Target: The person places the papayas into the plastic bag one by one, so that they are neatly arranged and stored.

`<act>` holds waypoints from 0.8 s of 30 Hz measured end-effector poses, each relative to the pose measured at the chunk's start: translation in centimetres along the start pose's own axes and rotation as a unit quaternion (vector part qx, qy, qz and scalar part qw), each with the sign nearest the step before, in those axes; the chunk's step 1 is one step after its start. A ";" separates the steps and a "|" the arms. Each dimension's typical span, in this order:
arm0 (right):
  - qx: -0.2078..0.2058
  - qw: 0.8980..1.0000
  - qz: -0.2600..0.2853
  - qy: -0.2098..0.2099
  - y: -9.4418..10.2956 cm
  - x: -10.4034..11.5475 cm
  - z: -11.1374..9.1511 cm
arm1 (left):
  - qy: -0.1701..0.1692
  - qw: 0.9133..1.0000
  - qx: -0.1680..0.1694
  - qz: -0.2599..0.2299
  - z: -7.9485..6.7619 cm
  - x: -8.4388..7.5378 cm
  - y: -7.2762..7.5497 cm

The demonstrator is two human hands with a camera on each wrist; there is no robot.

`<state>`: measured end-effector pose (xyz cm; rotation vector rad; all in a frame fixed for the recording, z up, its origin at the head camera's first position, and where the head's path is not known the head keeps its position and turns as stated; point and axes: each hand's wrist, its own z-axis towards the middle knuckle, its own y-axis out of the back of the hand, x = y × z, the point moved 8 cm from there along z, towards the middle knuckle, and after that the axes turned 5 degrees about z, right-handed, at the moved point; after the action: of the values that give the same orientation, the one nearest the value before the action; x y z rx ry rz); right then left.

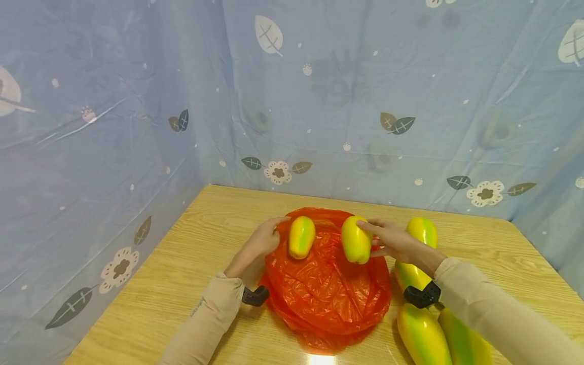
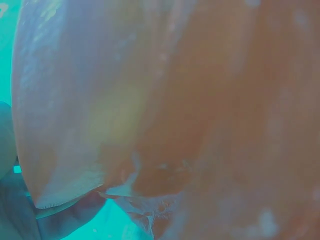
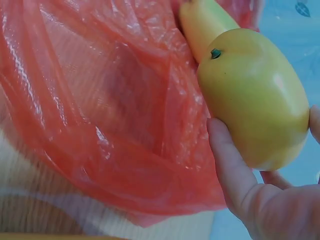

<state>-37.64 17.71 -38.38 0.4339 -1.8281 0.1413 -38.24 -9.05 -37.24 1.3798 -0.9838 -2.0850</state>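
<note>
A red plastic bag is spread wide on the table, its mouth facing up. One yellow papaya with a green stripe lies inside it, toward the left. My left hand pinches the bag's left rim; in the left wrist view the translucent bag hides most of the scene. With thumb and fingers, my right hand holds another yellow papaya above the bag's right side. The right wrist view shows the small green stem on this held papaya.
Several more papayas lie on the table right of the bag, partly hidden beneath my right forearm. The wooden table meets blue patterned curtains at the back and left. Black wrist devices sit under both wrists.
</note>
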 end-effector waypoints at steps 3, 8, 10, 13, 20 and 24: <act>0.007 1.000 0.003 -0.001 -0.6 -0.1 0.5 | -0.006 1.000 -0.001 0.000 0.0 0.0 0.0; 0.010 1.000 0.000 -0.004 -1.3 -0.2 1.2 | -0.005 1.000 0.000 0.002 0.1 0.1 0.0; 0.013 1.000 -0.002 -0.005 -1.6 -0.2 1.6 | -0.002 1.000 0.002 0.002 0.2 0.2 0.0; 0.018 1.000 -0.002 -0.008 -2.2 -0.2 2.1 | 0.001 1.000 0.005 0.001 0.4 0.2 -0.1; 0.019 1.000 -0.003 -0.017 -3.6 -0.6 3.6 | 0.002 1.000 0.016 -0.003 0.4 0.3 -0.6; 0.018 1.000 0.007 -0.022 -4.2 -0.5 4.5 | -0.002 1.000 0.012 -0.006 0.2 0.4 -0.5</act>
<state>-40.08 12.51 -40.75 0.4516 -1.8750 0.1755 -38.62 -8.95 -37.79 1.3978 -1.0074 -2.0910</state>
